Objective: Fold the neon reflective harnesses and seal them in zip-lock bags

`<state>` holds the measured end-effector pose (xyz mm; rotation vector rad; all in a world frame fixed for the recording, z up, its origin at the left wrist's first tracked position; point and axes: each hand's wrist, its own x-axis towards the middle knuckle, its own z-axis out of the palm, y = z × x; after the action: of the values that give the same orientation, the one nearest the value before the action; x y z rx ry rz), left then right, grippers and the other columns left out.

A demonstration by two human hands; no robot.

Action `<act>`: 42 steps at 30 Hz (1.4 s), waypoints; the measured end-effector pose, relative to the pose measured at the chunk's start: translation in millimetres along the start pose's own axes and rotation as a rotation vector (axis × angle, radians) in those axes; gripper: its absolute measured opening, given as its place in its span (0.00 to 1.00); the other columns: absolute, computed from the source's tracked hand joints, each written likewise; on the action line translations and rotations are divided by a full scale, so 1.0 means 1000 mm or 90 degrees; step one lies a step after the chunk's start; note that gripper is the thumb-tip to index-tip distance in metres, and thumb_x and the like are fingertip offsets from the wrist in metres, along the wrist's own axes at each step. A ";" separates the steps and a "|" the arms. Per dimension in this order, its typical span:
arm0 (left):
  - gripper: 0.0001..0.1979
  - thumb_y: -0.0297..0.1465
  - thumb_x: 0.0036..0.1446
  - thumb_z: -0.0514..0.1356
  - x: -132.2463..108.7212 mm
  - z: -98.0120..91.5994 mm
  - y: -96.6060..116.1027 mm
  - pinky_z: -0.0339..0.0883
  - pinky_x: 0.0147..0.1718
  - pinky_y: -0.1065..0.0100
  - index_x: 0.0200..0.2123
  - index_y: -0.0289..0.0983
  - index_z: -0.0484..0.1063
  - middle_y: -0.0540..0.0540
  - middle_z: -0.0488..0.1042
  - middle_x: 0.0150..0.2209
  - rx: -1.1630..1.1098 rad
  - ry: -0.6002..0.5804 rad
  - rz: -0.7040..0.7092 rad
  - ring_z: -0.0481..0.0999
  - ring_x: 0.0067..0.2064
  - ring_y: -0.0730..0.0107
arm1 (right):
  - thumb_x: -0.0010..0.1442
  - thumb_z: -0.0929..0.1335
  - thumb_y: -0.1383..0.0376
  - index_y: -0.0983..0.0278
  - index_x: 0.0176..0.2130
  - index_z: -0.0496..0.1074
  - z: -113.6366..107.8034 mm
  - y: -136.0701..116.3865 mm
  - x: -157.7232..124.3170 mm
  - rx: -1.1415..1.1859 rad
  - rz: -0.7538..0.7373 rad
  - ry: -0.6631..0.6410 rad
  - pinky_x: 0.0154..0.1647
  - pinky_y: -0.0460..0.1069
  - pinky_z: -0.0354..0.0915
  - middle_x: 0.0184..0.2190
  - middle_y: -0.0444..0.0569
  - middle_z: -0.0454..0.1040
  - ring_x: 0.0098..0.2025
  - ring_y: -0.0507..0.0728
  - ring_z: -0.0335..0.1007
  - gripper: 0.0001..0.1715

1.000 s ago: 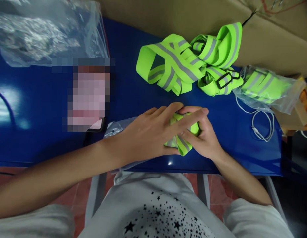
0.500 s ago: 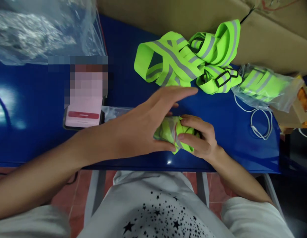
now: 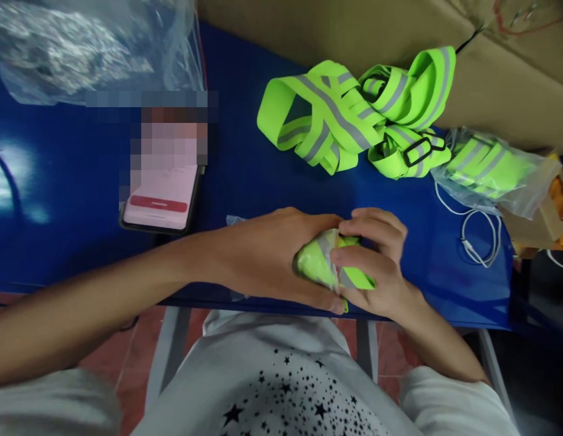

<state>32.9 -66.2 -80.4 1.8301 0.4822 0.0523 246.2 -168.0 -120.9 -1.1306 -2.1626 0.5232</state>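
Between my hands, near the table's front edge, is a folded neon-yellow reflective strap (image 3: 357, 277), partly inside a clear plastic bag (image 3: 318, 257). My left hand (image 3: 267, 251) wraps round the bagged end, its thumb and fingers on either side of the bag. From the right, my right hand (image 3: 381, 266) pinches the strap and the edge of the bag with bent fingers. Part of the bag sticks out behind my left hand. My palms hide the rest of the bundle.
Loose neon reflective straps (image 3: 331, 115) with black buckles lie at the back. A bagged strap (image 3: 490, 166), a white cable (image 3: 481, 239) and a cardboard box (image 3: 531, 227) are on the right. Leftward are a phone (image 3: 160, 206) and a large clear bag (image 3: 103, 54).
My left hand has closed further round the bagged end, its raised fingers coming down. Both hands and the bundle have moved slightly nearer my body, and the view has shifted a little.
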 end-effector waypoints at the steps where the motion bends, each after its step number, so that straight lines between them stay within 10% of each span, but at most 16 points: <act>1: 0.27 0.45 0.54 0.72 0.002 0.002 -0.002 0.67 0.42 0.69 0.53 0.40 0.75 0.49 0.82 0.45 -0.023 0.000 -0.003 0.82 0.45 0.61 | 0.64 0.70 0.65 0.49 0.60 0.66 -0.001 0.000 0.004 0.011 -0.029 0.007 0.66 0.66 0.63 0.55 0.50 0.67 0.65 0.65 0.62 0.27; 5: 0.24 0.45 0.56 0.71 0.005 0.007 -0.009 0.67 0.37 0.71 0.51 0.40 0.75 0.49 0.82 0.44 -0.170 0.004 -0.017 0.82 0.42 0.64 | 0.63 0.70 0.61 0.59 0.64 0.64 -0.017 0.001 0.014 0.109 0.029 -0.033 0.66 0.64 0.66 0.62 0.56 0.64 0.67 0.67 0.60 0.32; 10: 0.24 0.40 0.54 0.73 0.005 0.007 -0.007 0.71 0.39 0.69 0.52 0.39 0.75 0.49 0.82 0.43 -0.289 0.127 -0.022 0.82 0.43 0.63 | 0.64 0.72 0.59 0.61 0.58 0.76 -0.034 0.003 0.014 0.113 0.027 0.129 0.58 0.60 0.72 0.53 0.55 0.76 0.56 0.65 0.73 0.23; 15: 0.26 0.40 0.55 0.73 0.004 0.009 -0.004 0.71 0.40 0.70 0.53 0.37 0.75 0.49 0.83 0.42 -0.218 0.218 -0.011 0.82 0.42 0.64 | 0.64 0.74 0.54 0.64 0.67 0.68 -0.026 -0.002 0.017 0.154 -0.066 0.009 0.54 0.57 0.75 0.52 0.56 0.81 0.52 0.63 0.80 0.38; 22: 0.15 0.37 0.58 0.71 0.006 0.020 -0.002 0.72 0.40 0.70 0.46 0.37 0.77 0.49 0.83 0.39 -0.274 0.239 -0.020 0.82 0.41 0.66 | 0.63 0.75 0.66 0.56 0.74 0.57 -0.029 -0.006 0.014 0.262 0.088 -0.113 0.49 0.48 0.78 0.62 0.51 0.76 0.48 0.56 0.83 0.47; 27: 0.23 0.44 0.56 0.71 0.009 0.017 -0.011 0.76 0.44 0.65 0.52 0.40 0.75 0.45 0.83 0.46 -0.479 0.163 -0.083 0.83 0.48 0.60 | 0.65 0.74 0.69 0.52 0.68 0.67 -0.034 0.002 0.011 0.434 0.262 0.012 0.48 0.50 0.80 0.39 0.40 0.85 0.40 0.54 0.84 0.36; 34: 0.26 0.37 0.60 0.69 -0.002 -0.001 -0.029 0.75 0.49 0.66 0.60 0.44 0.70 0.46 0.81 0.53 -0.418 0.148 -0.107 0.81 0.54 0.60 | 0.62 0.76 0.63 0.56 0.61 0.73 -0.027 0.020 0.015 0.284 0.169 0.017 0.56 0.56 0.74 0.45 0.48 0.84 0.53 0.60 0.79 0.30; 42: 0.13 0.42 0.61 0.68 -0.018 -0.015 -0.031 0.71 0.33 0.73 0.31 0.38 0.79 0.47 0.81 0.33 -0.309 0.083 -0.138 0.81 0.38 0.65 | 0.62 0.77 0.61 0.64 0.33 0.74 -0.026 0.030 0.026 0.321 0.069 -0.041 0.51 0.56 0.73 0.33 0.47 0.80 0.41 0.55 0.78 0.12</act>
<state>3.6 -52.0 -100.4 1.2973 0.6917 0.1294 270.5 -128.6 -111.6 -0.9566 -1.8718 1.0937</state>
